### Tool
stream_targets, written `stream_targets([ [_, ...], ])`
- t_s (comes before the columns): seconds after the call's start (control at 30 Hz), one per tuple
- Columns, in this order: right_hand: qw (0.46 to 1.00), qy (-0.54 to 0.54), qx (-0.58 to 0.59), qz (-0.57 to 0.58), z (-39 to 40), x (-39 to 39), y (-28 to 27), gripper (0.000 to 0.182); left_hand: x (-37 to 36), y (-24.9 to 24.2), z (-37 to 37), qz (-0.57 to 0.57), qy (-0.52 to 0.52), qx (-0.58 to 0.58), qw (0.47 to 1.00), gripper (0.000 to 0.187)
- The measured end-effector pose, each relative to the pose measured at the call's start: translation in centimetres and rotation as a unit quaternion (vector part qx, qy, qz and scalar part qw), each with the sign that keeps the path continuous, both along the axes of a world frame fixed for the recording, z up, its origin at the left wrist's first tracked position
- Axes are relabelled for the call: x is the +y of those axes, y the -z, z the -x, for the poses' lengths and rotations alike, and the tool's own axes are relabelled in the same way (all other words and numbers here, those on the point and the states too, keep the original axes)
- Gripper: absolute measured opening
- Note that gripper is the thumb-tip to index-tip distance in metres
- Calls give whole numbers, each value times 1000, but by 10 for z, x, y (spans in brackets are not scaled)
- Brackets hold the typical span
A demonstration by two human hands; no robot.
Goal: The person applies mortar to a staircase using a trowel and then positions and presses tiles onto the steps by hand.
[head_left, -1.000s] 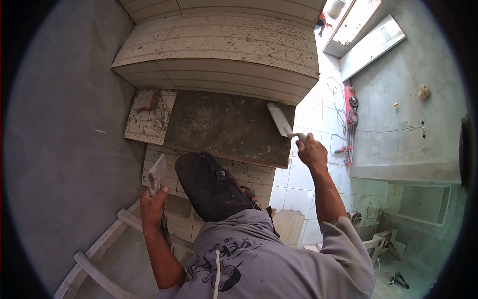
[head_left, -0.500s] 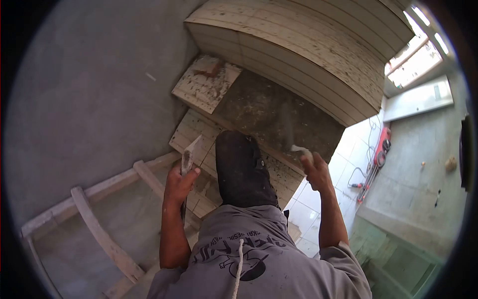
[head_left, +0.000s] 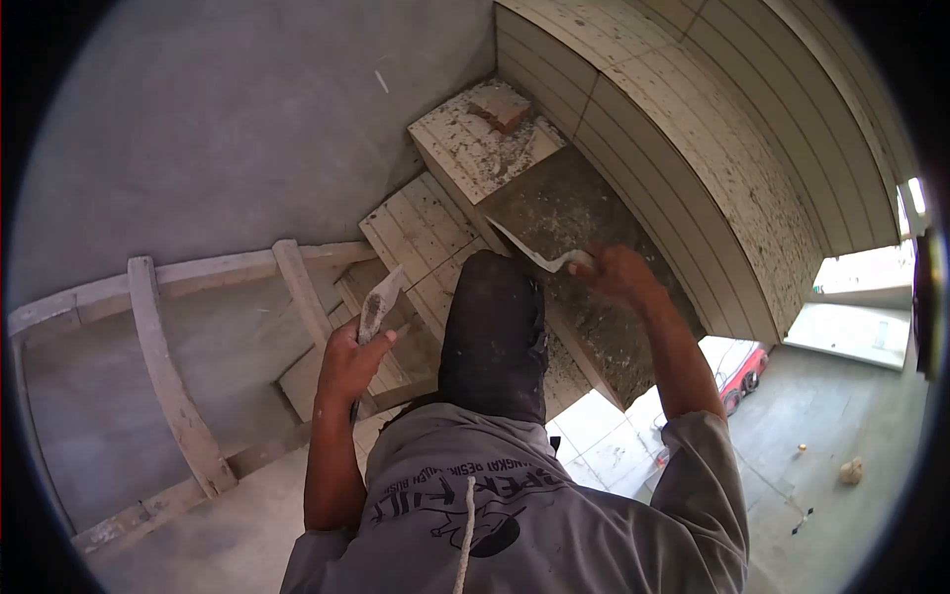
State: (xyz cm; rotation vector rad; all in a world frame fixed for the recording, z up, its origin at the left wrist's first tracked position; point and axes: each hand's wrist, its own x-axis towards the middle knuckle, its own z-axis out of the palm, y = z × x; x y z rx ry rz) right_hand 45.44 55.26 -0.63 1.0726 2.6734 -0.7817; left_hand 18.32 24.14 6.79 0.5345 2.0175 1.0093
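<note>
My left hand [head_left: 348,368] is wrapped round a mortar-crusted tool [head_left: 376,305] whose pale, pointed blade sticks up past the thumb. Part of it also shows below the fist. Held out over the bare cement tread [head_left: 579,213], my right hand [head_left: 616,272] grips a trowel [head_left: 529,249] by its handle. Its thin pale blade appears nearly edge-on and points toward the tiled step at the left. The fingers hide most of the handle. Between my hands is my bent knee [head_left: 492,337] in dark trousers.
Tiled steps [head_left: 683,119] spattered with mortar rise at the upper right. A brick piece [head_left: 503,107] lies on the tiled block [head_left: 460,163] by the grey wall [head_left: 237,129]. Wooden framing [head_left: 168,366] stands at left, a red machine [head_left: 742,376] on the floor at right.
My right hand has moved left and forward over the cement tread, bringing the trowel blade into clear view. My left hand keeps its hold. The view has turned, shifting the steps right.
</note>
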Motion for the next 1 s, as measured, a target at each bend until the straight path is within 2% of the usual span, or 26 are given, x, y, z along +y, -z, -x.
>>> stream_targets([
  [0.23, 998, -29, -50, 5, -19, -7, -13, 44, -9, 8, 1, -12, -50, -1, 999, 21],
  [0.3, 992, 79, -11, 99, -32, -19, 0, 53, -9, 11, 0, -16, -61, -19, 998, 20],
  [0.33, 992, 79, -13, 99, -36, -28, -3, 53, -9, 11, 0, -15, -68, -26, 997, 19],
  [0.37, 945, 186, 14, 268, -36, -40, -8, 51, -9, 12, 0, -11, -77, -31, 996, 18],
  [0.4, 858, 285, 42, 426, -38, -51, -10, 50, -8, 14, 1, -11, -77, -31, 996, 18],
  [0.43, 857, 285, 41, 427, -42, -61, 2, 50, -8, 18, 2, -10, -79, -35, 996, 19],
  [0.5, 706, 294, 188, 616, -53, -82, 37, 46, -7, 22, 1, -4, -75, -40, 996, 20],
  [0.53, 704, 298, 190, 615, -52, -90, 41, 46, -5, 24, 2, 0, -74, -41, 996, 20],
  [0.63, 566, 290, 227, 738, -40, -108, 51, 48, 1, 28, 4, 2, -56, -37, 998, 20],
  [0.67, 565, 290, 228, 738, -39, -108, 58, 48, 2, 28, 4, 1, -43, -33, 999, 20],
  [0.73, 530, 242, 231, 779, -35, -107, 67, 49, 8, 23, 1, 3, -40, -34, 999, 20],
  [0.77, 530, 242, 232, 779, -35, -105, 68, 49, 11, 21, 1, 0, -37, -35, 999, 20],
  [0.83, 588, 303, 166, 731, -35, -102, 60, 55, 11, 23, 3, 0, -30, -31, 999, 20],
  [0.87, 586, 305, 167, 732, -36, -105, 60, 55, 12, 24, 4, -1, -23, -29, 999, 22],
  [0.9, 732, 281, 135, 606, -36, -107, 60, 54, 14, 23, 5, 0, -21, -29, 999, 22],
  [0.93, 850, 246, 95, 456, -37, -110, 59, 54, 15, 23, 5, 8, -20, -22, 1000, 21],
  [0.97, 850, 246, 92, 457, -38, -115, 58, 54, 14, 23, 4, 19, -19, -17, 999, 20],
  [1.0, 919, 226, 42, 319, -38, -121, 56, 57, 13, 24, 3, 21, -19, -19, 999, 20],
])
